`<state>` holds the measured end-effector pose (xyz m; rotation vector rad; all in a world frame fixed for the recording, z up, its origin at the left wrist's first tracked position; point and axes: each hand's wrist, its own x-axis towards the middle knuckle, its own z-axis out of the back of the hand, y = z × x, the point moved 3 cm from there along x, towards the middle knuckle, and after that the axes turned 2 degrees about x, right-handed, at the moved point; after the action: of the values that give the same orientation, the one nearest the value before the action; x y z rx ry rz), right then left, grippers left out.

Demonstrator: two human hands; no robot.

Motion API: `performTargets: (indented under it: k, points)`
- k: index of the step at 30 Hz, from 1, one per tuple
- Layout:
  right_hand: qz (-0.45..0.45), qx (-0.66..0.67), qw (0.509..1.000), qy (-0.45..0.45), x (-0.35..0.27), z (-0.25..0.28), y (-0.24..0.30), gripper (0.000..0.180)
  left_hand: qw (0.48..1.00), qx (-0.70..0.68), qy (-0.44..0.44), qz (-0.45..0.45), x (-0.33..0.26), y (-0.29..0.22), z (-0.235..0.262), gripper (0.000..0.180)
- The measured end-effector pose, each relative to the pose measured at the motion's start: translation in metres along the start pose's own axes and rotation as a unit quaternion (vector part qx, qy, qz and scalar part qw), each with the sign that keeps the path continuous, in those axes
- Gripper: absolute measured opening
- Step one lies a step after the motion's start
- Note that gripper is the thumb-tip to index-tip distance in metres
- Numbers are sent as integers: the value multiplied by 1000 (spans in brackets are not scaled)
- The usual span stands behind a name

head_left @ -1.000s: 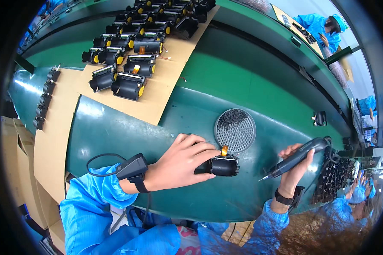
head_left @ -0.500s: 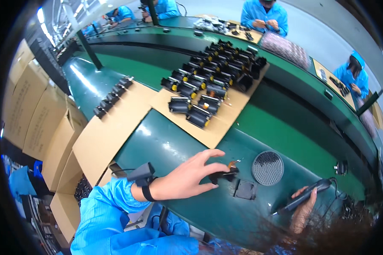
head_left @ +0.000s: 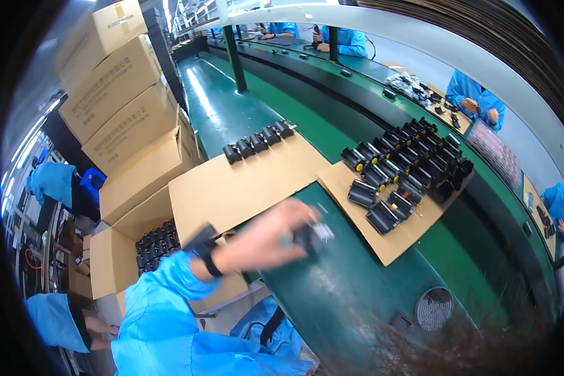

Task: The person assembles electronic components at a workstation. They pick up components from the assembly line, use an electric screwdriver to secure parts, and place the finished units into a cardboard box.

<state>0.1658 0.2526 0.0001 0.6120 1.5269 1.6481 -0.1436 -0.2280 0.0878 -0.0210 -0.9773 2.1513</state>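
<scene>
Swung leftward since before — the left hand [head_left: 266,235] grips a small black part [head_left: 311,237], blurred.

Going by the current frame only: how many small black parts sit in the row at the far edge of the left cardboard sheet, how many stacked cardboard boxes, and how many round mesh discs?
Black parts in the row: 5
Stacked cardboard boxes: 4
Round mesh discs: 1
Total: 10
</scene>
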Motion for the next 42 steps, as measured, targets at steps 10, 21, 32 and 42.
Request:
performTargets:
  k: [10,21,32,42]
  points:
    - [33,-4,999,5,9,-9,-1,61,889,231,-208,336,-113,288,196,88]
    - [-102,-276,955,-24,39,64,-55,65,917,207,-207,271,-47,316,159,79]
    - [283,-424,833,-214,94,67,40,30,956,218,-192,37,-8,61,3,57]
    - [175,-372,879,-242,214,159,-14,51,953,-143,75,-255,63,-122,-177,54]
